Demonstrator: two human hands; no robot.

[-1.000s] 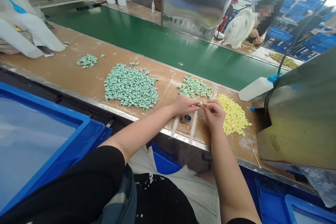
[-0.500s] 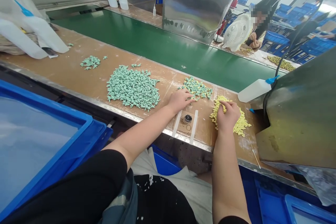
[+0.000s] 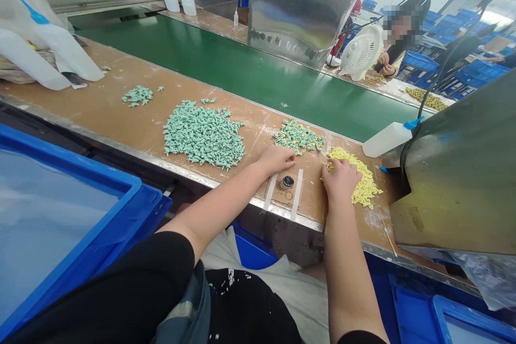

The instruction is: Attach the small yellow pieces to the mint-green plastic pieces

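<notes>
Small yellow pieces [image 3: 365, 185] lie heaped near the far edge of the desk [image 3: 133, 123]. The right hand [image 3: 341, 183], partly spread, overlaps them; the left hand [image 3: 277, 159] is curled. Whether either holds something, I cannot tell.

Brown bench [image 3: 108, 113]: large green pile [image 3: 203, 134], green-yellow pile [image 3: 299, 136], yellow pile [image 3: 365, 189], thin stick [image 3: 387, 234].

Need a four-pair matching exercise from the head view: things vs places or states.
Things
1. Yellow pile
2. Small dark-topped pot
3. White fan
4. Left hand

Places or states
A. Across the green belt
B. Fingers curled, by the green-and-yellow pile
C. Right at the right hand
D. Between two white strips

Pairs: 1-C, 2-D, 3-A, 4-B
</notes>
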